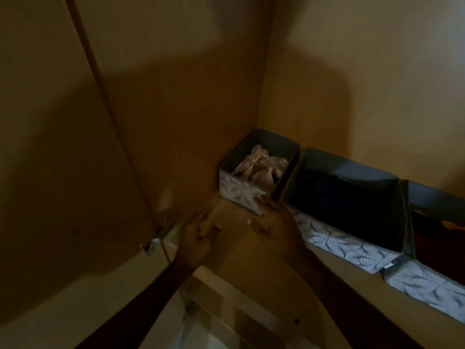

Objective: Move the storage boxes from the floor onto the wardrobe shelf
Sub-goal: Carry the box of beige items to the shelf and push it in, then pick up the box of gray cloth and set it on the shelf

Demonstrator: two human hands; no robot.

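Three fabric storage boxes with a grey-and-white leaf print stand in a row on the wardrobe shelf [234, 238]. The small box [241, 192] in the back corner holds crumpled pale cloth. A larger box [352, 245] with a dark inside stands to its right, and a third box [427, 288] is cut off at the right edge. My right hand [274, 220] lies with its fingertips on the small box's front corner, fingers spread. My left hand [198, 233] hovers over the bare shelf to the left, fingers apart and holding nothing.
The open wardrobe door [63, 147] with a metal hinge [156, 240] stands at the left. The wardrobe's back and side panels close in the corner. Tiled floor [214, 331] shows below the shelf edge. The scene is dim and blurred.
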